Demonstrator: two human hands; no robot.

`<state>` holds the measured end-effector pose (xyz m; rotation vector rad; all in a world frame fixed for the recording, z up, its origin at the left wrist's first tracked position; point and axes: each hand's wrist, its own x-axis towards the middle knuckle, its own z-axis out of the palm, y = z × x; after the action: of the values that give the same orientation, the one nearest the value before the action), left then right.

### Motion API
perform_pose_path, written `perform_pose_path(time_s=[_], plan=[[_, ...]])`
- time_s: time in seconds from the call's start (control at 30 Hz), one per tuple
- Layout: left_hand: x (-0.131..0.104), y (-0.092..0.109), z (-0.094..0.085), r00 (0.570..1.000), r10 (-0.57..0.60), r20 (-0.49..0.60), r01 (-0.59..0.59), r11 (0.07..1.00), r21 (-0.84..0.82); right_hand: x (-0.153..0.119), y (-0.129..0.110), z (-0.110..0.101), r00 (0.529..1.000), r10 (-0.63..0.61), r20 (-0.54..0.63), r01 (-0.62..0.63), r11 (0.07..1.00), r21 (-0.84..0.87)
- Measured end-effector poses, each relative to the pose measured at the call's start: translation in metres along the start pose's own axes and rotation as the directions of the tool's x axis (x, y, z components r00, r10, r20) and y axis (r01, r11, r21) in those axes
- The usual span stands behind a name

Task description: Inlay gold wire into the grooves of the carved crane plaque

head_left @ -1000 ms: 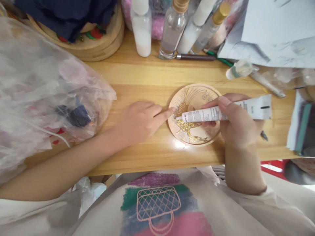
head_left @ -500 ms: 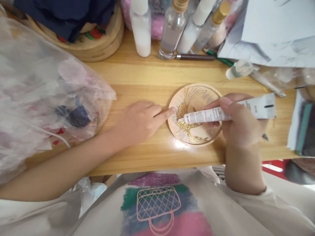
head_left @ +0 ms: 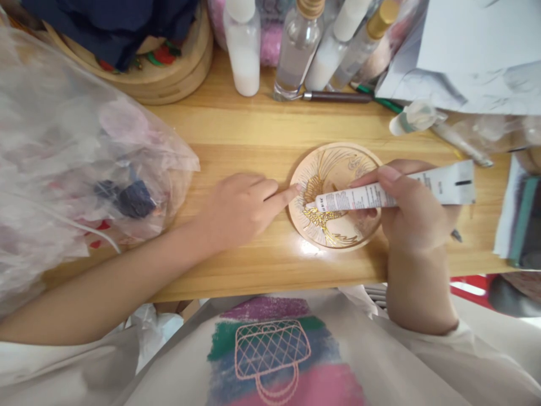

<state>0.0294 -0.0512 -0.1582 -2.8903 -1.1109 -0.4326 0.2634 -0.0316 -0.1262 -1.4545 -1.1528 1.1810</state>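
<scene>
Toward the front edge of the wood-grained desk (head_left: 236, 276), a round plate (head_left: 338, 226) seems steadied by the left hand (head_left: 243, 211), its forefinger at the rim, its grip open and empty. A white tube (head_left: 355, 197) is gripped slantwise by the right hand (head_left: 416, 217), so its nozzle is kept near the gold lines. Toward the back edge, bottles (head_left: 246, 62) are stood upright.

Bottles (head_left: 298, 53) and a plastic bag (head_left: 63, 135) are crowding the wooden table (head_left: 236, 132).
Navy cloth (head_left: 118, 28) is draping over a round wooden box (head_left: 180, 79) at the far left; a dark-handled tool (head_left: 340, 97) is lying just before the bottles, while white papers (head_left: 473, 42) are spreading across the far right corner.
</scene>
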Motion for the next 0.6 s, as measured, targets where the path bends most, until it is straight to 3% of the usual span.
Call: perform_pose_path(time_s=[0.13,0.37,0.5,0.6], plan=[[-0.0006,0.0003,0.0012,0.997,0.007,-0.078,-0.006,1.000,0.008,0.0003,0.0007,-0.0014,1.000,-0.013,-0.002,0.013,1.000,0.011],[-0.0005,-0.0004,0.0009,0.998,-0.002,0.059,0.001,1.000,0.019,0.0007,0.0003,-0.0008,1.000,0.002,-0.027,-0.002,1.000,-0.011],[0.0000,-0.0002,0.0012,1.000,0.006,-0.007,-0.005,1.000,0.011,0.0016,0.0009,-0.0011,1.000,0.008,-0.023,-0.008,1.000,-0.006],[0.0000,-0.0002,0.0015,1.000,0.007,0.010,-0.007,1.000,0.003,0.0017,0.0016,-0.0012,1.000,-0.003,-0.014,0.003,1.000,-0.003]])
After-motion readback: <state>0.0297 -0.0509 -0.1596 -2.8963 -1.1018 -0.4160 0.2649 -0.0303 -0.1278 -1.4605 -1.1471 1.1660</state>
